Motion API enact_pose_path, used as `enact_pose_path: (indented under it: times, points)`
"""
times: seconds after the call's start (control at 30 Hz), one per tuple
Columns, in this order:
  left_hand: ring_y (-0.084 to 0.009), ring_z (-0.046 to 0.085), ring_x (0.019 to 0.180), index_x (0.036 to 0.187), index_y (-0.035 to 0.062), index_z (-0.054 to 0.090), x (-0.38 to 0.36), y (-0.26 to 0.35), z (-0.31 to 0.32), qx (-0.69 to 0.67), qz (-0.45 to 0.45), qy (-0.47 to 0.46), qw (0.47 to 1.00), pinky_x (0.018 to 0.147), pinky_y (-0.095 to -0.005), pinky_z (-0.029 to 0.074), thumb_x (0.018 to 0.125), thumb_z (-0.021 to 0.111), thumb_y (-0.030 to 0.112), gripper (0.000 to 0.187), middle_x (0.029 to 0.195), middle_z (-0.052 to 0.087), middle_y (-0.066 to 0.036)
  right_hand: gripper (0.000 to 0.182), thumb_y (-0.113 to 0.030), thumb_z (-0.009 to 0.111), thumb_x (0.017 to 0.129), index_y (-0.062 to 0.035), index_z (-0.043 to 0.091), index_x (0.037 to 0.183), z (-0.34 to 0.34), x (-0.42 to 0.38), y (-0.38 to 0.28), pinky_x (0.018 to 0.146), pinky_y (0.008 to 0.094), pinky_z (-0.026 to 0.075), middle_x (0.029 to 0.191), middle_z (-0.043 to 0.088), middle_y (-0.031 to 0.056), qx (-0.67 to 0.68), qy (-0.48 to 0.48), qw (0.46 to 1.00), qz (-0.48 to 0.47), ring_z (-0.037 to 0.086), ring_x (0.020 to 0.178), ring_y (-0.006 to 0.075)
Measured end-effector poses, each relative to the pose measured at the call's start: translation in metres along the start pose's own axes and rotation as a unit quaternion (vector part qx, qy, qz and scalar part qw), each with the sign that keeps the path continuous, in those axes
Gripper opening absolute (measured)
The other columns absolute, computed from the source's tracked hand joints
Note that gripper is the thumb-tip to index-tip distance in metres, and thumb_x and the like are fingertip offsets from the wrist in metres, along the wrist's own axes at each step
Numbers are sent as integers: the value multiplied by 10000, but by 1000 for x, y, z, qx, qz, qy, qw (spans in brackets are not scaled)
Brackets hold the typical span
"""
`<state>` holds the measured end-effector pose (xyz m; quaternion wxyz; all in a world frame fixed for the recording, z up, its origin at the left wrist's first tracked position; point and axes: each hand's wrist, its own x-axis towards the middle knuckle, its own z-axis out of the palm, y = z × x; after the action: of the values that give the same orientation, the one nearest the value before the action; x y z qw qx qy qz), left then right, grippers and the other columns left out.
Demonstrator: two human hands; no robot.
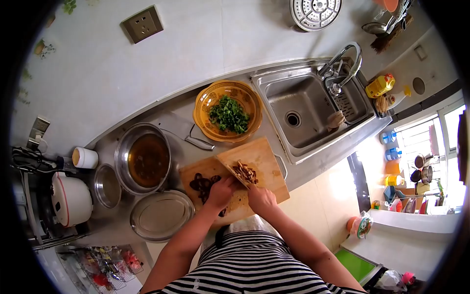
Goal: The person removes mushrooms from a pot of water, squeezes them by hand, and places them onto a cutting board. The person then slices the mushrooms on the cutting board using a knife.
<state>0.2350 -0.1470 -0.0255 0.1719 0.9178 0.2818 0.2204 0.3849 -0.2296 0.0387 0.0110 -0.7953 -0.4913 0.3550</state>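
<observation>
A wooden cutting board [274, 171] lies at the counter's front edge. My right hand [262, 199] is closed around a kitchen knife [230, 169], its blade seen nearly edge-on across the board. Just left of the blade, my left hand [222, 193] presses down with curled fingers on what looks like a dark mushroom, mostly hidden beneath them. More dark brown mushrooms [199, 184] lie to the left of that hand. Thin brown slices [244, 172] are heaped on the blade's right side.
Behind the board stand a yellow bowl [199, 112] of chopped greens [229, 115] and a metal-handled utensil [199, 142]. Leftward are a steel basin [120, 161] of brown liquid, a smaller metal bowl [107, 185], an oval tray [161, 215] and a rice cooker [72, 200]. A sink [298, 103] is at right.
</observation>
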Motion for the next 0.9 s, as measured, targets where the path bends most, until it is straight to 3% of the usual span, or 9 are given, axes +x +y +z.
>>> enact_pose_path:
  times: [0.43, 0.53, 0.63, 0.9]
  points:
    - [-254, 615, 916, 960, 100, 672, -2, -3, 3, -36, -32, 8, 999, 708, -350, 543, 730, 582, 71, 249, 1072, 618, -47, 291, -312, 434, 931, -124, 599, 1079, -6, -13, 4, 724, 511, 492, 815, 652, 219, 44, 40, 998, -19, 629, 793, 420]
    - [-256, 615, 918, 963, 102, 674, -7, -4, 10, -40, -45, 0, 998, 708, -347, 540, 740, 577, 65, 246, 1057, 622, -52, 302, -305, 437, 929, -132, 591, 1122, 3, -13, 3, 731, 515, 489, 821, 651, 227, 2, 0, 1000, 18, 628, 795, 421]
    - [-260, 613, 914, 965, 94, 673, -4, -3, 5, -53, -42, 9, 998, 714, -346, 535, 744, 576, 60, 244, 1031, 629, -54, 301, -304, 435, 929, -128, 578, 1126, 1, 3, -1, 742, 516, 484, 835, 648, 234, 38, 15, 999, -30, 625, 815, 421]
    - [-255, 606, 932, 960, 80, 675, -5, -5, 6, -40, -40, 27, 998, 728, -344, 531, 738, 572, 60, 245, 1005, 634, -66, 301, -312, 441, 927, -127, 577, 1122, 0, 1, -6, 759, 512, 480, 841, 648, 235, 16, -16, 1000, -3, 622, 830, 420]
